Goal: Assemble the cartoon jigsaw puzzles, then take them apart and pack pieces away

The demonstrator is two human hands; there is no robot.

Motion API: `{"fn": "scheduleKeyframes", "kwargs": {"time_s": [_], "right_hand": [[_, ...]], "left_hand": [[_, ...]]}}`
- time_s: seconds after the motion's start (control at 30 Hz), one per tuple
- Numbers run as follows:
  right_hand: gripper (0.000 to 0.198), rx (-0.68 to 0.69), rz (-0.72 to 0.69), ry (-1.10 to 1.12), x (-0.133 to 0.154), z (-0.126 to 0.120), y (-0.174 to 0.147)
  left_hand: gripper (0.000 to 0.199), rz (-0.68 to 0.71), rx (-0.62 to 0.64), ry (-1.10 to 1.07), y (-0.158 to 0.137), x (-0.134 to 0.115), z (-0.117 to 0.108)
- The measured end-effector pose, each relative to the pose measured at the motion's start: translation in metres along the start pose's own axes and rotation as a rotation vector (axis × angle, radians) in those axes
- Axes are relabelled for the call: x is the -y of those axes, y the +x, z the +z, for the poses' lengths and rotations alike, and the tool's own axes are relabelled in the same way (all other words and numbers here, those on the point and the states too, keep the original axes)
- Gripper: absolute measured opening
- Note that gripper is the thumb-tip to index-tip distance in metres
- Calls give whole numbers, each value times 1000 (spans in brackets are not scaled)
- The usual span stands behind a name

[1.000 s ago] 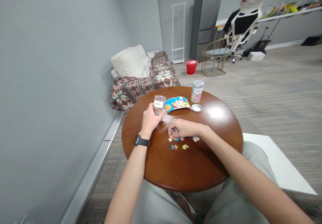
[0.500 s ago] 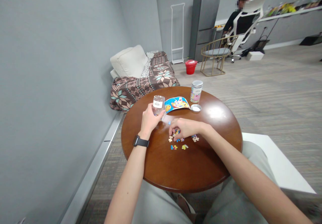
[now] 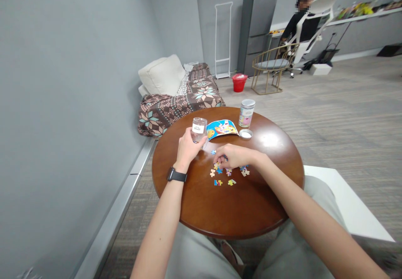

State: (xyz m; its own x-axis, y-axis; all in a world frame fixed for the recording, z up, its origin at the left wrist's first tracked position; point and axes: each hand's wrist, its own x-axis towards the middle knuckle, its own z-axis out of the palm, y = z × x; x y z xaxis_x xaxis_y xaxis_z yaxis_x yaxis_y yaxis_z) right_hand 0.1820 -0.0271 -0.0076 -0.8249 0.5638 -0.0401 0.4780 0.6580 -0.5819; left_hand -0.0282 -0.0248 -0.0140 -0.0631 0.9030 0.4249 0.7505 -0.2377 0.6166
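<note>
My left hand is wrapped round a clear plastic jar with a white label, held upright just above the table's left side. My right hand is curled down over a small heap of jigsaw puzzle pieces, thumb and fingertips closed on a piece; the hand partly hides the heap. Several loose pieces lie around it: a plain-backed puzzle piece, a yellow puzzle piece nearer me, and a blue puzzle piece by the jar.
On the round brown table lies a curved cartoon picture sheet. Behind the pieces stand a printed can and a round metal lid. Beyond are a patterned sofa, a red bucket, a gold chair and a seated person.
My right hand has shifted slightly right and up over the puzzle pieces, uncovering more of them. The left hand still holds the jar in much the same place.
</note>
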Motion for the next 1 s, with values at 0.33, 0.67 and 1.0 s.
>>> {"fn": "scheduleKeyframes", "kwargs": {"time_s": [0.33, 0.67, 1.0], "right_hand": [[12, -23, -48, -5, 5, 3, 2], [8, -13, 1, 8, 5, 4, 4], [10, -908, -99, 50, 11, -5, 4]], "left_hand": [[40, 15, 7, -9, 0, 3, 1], [42, 10, 6, -11, 0, 3, 1], [46, 137, 66, -37, -1, 3, 1]]}}
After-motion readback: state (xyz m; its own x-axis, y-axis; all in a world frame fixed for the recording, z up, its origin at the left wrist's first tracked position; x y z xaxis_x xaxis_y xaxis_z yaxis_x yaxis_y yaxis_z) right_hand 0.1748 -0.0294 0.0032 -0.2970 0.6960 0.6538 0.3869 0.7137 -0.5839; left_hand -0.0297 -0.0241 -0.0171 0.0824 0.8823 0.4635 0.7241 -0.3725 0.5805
